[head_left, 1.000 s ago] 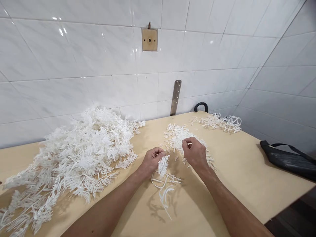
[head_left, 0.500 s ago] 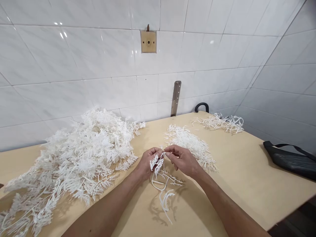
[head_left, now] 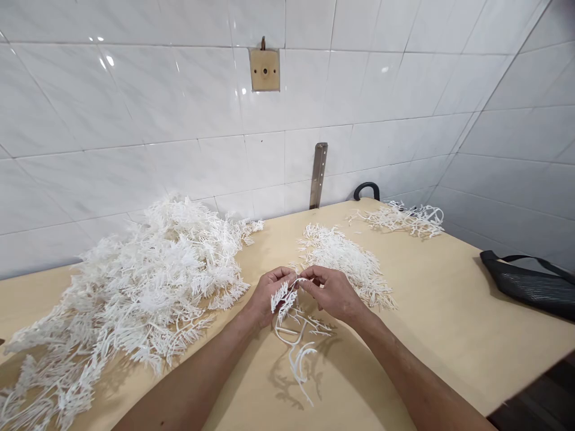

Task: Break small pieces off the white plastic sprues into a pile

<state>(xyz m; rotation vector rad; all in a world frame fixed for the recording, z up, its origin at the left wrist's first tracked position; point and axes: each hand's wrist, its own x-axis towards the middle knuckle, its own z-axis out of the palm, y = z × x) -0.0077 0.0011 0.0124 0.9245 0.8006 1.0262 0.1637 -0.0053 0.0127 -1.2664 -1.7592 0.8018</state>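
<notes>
Your left hand (head_left: pixel 268 294) and right hand (head_left: pixel 331 293) both pinch the sprig (head_left: pixel 279 297), your side of the bits (head_left: pixel 345 260). The stems (head_left: pixel 402 219) behind-right of the bits look done imo, but the heap (head_left: pixel 166 269) left of them's huge, so loads to go.

A white branch (head_left: pixel 293 343) is held in the fingertips of the left hand (head_left: pixel 266 296) and pinched by the right hand (head_left: pixel 335 293) above a table (head_left: pixel 431 317). A large heap of white branches (head_left: pixel 166 269) is piled at left; loose snippets (head_left: pixel 348 266) are scattered beyond the right hand. A black bag (head_left: pixel 530 284) is seen at far right.
</notes>
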